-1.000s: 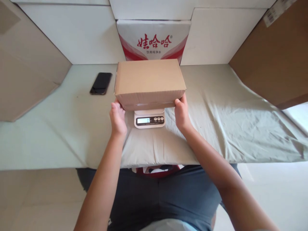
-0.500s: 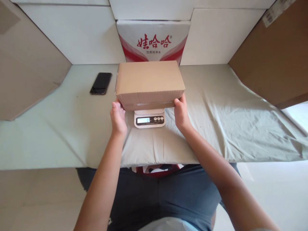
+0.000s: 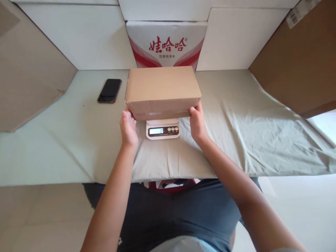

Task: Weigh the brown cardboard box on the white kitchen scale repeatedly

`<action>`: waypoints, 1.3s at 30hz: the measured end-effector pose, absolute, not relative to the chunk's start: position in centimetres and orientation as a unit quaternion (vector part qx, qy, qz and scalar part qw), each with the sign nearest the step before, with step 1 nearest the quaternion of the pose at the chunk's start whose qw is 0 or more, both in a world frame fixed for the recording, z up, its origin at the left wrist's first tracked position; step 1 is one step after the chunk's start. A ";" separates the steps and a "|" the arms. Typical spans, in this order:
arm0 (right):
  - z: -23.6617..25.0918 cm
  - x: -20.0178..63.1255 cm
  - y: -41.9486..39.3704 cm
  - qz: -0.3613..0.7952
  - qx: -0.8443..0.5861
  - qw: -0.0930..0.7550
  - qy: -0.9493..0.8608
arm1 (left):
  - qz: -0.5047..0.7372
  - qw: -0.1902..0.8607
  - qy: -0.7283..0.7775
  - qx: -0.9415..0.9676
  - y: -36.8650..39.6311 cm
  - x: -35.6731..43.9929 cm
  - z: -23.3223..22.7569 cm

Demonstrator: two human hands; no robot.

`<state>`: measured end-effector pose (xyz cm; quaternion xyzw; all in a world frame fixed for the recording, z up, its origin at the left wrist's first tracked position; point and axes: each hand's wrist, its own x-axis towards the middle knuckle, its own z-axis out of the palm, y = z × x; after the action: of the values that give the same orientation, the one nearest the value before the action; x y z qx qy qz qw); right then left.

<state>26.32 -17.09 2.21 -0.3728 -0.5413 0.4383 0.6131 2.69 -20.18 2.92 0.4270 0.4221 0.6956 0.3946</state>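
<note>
A closed brown cardboard box is held level between my two hands, over a small white digital scale. My left hand grips the box's near left corner, with some fingers hidden beneath. At the near right corner, my right hand has its thumb on the front face and its other fingers mostly out of sight. The scale's lit display reads 0, and round buttons sit to the right of it. The box covers most of the weighing plate, so I cannot tell whether they touch.
A dark smartphone lies left of the box on the pale green tablecloth. Behind stands a white and red printed carton among white panels. Large brown cardboard sheets flank both sides. The table's front edge runs close to my lap.
</note>
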 end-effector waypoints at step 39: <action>3.1 26.2 -17.7 0.426 -0.370 0.622 -0.543 | 0.695 0.387 0.430 0.428 -20.2 2.6 3.0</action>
<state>26.22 -17.73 3.10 -0.3705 -0.5429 0.4261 0.6216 2.57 -20.22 3.04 0.4275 0.4299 0.6945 0.3874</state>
